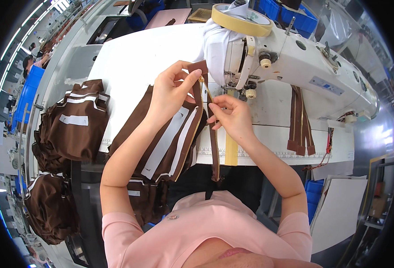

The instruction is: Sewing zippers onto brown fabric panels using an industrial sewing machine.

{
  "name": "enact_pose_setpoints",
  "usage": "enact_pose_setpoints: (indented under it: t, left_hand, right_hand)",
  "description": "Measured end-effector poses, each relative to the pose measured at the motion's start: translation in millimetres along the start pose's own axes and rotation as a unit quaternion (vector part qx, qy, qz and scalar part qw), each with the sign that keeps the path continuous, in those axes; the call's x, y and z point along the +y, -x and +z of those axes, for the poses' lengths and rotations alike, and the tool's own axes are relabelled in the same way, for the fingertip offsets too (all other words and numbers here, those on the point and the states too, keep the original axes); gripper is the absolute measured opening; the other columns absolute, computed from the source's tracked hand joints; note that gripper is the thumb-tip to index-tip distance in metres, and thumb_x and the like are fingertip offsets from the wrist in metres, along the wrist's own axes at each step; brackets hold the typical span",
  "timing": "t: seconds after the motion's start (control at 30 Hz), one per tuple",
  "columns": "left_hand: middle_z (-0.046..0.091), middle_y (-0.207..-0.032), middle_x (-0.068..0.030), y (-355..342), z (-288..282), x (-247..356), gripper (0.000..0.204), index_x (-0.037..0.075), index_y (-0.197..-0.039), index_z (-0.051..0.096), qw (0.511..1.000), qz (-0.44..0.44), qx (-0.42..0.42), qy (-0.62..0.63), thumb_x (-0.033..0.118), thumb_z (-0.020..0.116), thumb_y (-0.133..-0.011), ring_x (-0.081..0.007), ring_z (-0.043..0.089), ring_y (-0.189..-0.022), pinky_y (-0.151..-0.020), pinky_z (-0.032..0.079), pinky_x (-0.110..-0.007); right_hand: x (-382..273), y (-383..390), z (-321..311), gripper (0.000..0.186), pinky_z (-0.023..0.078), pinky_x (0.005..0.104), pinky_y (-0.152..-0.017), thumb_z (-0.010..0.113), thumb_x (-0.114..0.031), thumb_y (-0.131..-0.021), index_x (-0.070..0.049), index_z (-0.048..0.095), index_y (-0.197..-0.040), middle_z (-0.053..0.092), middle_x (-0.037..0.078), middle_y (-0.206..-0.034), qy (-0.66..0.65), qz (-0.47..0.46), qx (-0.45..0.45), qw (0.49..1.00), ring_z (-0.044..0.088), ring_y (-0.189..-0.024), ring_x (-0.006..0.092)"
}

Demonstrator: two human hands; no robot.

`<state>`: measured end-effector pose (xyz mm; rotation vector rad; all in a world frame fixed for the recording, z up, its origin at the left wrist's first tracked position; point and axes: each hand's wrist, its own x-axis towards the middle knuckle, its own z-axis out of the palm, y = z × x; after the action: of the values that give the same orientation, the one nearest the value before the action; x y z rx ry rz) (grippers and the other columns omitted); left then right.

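My left hand point(176, 89) pinches the top end of a brown zipper point(200, 105) with gold-coloured teeth, by its brown end tab. My right hand point(228, 116) is closed on the zipper's other, separated tape point(214, 152), which hangs over the table's front edge. The zipper runs down along a brown fabric piece point(125, 134) with white strips point(163, 140). Just right of the zipper's top is the white sewing machine point(295, 67), its needle area point(237, 89) partly behind my right hand. A yellow guide strip point(231, 152) runs toward the table edge below it.
Stacked brown pieces point(72, 129) lie left on the white table point(121, 58), more point(49, 205) below. Spare zippers point(300, 134) lie right, under the machine arm. A tape roll point(241, 26) tops the machine. Blue bins point(29, 94) and people point(29, 62) are far left; white boards point(335, 207) lower right.
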<state>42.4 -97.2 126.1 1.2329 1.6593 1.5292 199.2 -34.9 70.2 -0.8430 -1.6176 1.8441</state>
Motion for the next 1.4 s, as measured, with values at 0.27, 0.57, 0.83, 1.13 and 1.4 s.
enact_pose_setpoints:
  t: [0.27, 0.57, 0.83, 1.13, 1.4]
  left_hand:
    - [0.063, -0.067, -0.0036, 3, 4, -7, 0.021, 0.000, -0.102, 0.059, 0.999, -0.037, -0.029, 0.006, 0.020, 0.058, -0.094, -0.0059, 0.059, -0.057, -0.049, 0.048, -0.020]
    - [0.063, -0.070, -0.0036, 15, 1, -18, 0.019, -0.001, -0.102, 0.060, 0.998, 0.003, -0.040, 0.049, 0.016, 0.058, -0.094, -0.0056, 0.059, -0.062, -0.057, 0.048, -0.019]
    - [0.065, -0.092, -0.0093, 27, -12, -17, 0.027, 0.000, -0.106, 0.061, 0.971, 0.151, -0.157, -0.099, 0.016, 0.067, -0.084, -0.0177, 0.060, -0.083, -0.077, 0.049, -0.030]
    - [0.063, -0.082, -0.0022, 31, -13, -26, 0.021, 0.007, -0.091, 0.066, 0.944, 0.125, -0.192, -0.235, 0.009, 0.074, -0.073, -0.0219, 0.049, -0.086, -0.082, 0.043, -0.034]
    - [0.061, -0.080, -0.0028, 33, -11, -27, 0.018, 0.006, -0.089, 0.068, 0.957, 0.112, -0.167, -0.207, 0.007, 0.075, -0.072, -0.0186, 0.052, -0.083, -0.072, 0.046, -0.031]
  right_hand:
    - [-1, 11, -1, 0.017, 0.049, 0.0215, -0.052, 0.066, -0.009, -0.087, 0.001, 0.057, -0.098, 0.060, 0.003, -0.080, 0.014, -0.022, -0.083, 0.996, 0.057, -0.063, 0.0079]
    - [9, 6, 0, 0.015, 0.049, 0.0202, -0.057, 0.068, -0.008, -0.085, 0.002, 0.061, -0.094, 0.063, 0.003, -0.076, -0.043, 0.026, -0.059, 0.997, 0.058, -0.063, 0.0065]
    - [18, 6, -5, 0.013, 0.049, 0.0218, -0.060, 0.068, -0.007, -0.085, 0.002, 0.064, -0.093, 0.065, 0.003, -0.080, -0.037, 0.009, -0.063, 0.997, 0.059, -0.069, 0.0070]
    - [21, 9, -11, 0.012, 0.049, 0.0227, -0.067, 0.064, -0.003, -0.086, 0.000, 0.063, -0.098, 0.066, 0.004, -0.088, -0.073, 0.006, -0.090, 0.993, 0.060, -0.075, 0.0085]
    - [23, 10, -12, 0.013, 0.050, 0.0234, -0.067, 0.061, -0.009, -0.090, 0.000, 0.061, -0.099, 0.064, 0.005, -0.083, -0.094, 0.004, -0.105, 0.990, 0.060, -0.072, 0.0097]
